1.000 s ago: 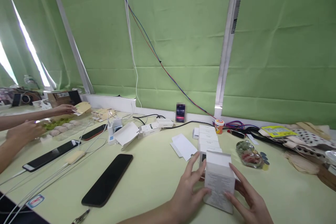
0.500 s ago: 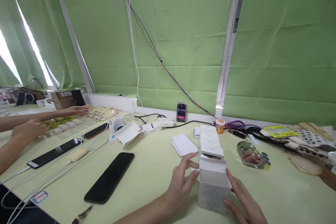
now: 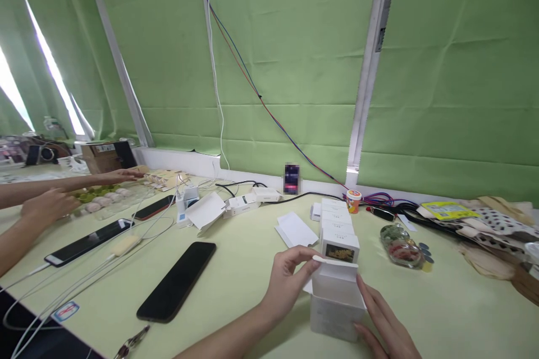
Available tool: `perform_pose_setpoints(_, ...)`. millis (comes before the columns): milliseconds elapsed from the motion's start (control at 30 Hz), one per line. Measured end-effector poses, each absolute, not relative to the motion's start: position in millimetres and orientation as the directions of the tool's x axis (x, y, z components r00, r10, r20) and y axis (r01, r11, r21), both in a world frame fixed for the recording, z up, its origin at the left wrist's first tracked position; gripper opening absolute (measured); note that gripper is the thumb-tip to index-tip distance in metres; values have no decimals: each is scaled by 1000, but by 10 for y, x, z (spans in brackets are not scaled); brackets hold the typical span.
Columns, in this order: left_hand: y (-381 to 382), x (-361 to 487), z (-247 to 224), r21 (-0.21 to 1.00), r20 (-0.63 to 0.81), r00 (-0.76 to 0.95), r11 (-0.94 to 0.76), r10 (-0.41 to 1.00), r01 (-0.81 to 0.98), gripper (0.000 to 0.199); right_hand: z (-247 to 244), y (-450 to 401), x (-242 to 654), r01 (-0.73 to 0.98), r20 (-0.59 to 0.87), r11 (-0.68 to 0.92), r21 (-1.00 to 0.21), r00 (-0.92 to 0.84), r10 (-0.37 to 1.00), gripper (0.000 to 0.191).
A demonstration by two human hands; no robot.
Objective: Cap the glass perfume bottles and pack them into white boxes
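A small white cardboard box (image 3: 337, 314) stands on the table in front of me with its top open and a flap raised at the back. My left hand (image 3: 290, 277) pinches the left end of that flap between thumb and fingers. Against the box's right side, my right hand (image 3: 385, 320) grips it with thumb low and fingers along the upper edge. Just behind, a row of closed white boxes (image 3: 339, 227) runs away from me; the nearest has a dark panel with a gold picture. Folded white card (image 3: 296, 229) lies to their left.
A black phone (image 3: 177, 280) lies to the left, near charging cables and another phone (image 3: 88, 242). Another person's hands (image 3: 50, 205) are at an egg-tray-like holder on the far left. To the right are an orange tub (image 3: 353, 202), clear packs (image 3: 402, 247) and fabric pieces (image 3: 497, 227).
My left hand has moved onto the flap's edge, which now folds over at the top. The box has shifted slightly left, uncovering the picture on the nearest box behind.
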State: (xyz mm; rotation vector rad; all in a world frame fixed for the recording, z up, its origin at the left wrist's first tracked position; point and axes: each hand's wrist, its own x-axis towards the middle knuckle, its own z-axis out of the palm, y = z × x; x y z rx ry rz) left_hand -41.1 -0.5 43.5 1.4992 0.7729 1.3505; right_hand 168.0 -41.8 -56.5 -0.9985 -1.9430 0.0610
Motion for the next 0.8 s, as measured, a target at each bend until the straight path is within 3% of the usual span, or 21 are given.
perform_pose_setpoints(200, -20, -413, 454, 865, 492, 151, -461, 858, -201, 6, -512, -430, 1663, 641, 711, 665, -385, -253, 656, 54)
perform_pose_setpoints(500, -43, -408, 440, 883, 465, 141, -447, 874, -145, 8, -457, -441, 1645, 655, 737, 681, -328, -273, 618, 55)
perform_pose_setpoints(800, 1, -452, 493, 768, 638, 216, -633, 739, -100, 7, -434, -437, 1647, 653, 737, 677, -340, -262, 623, 56)
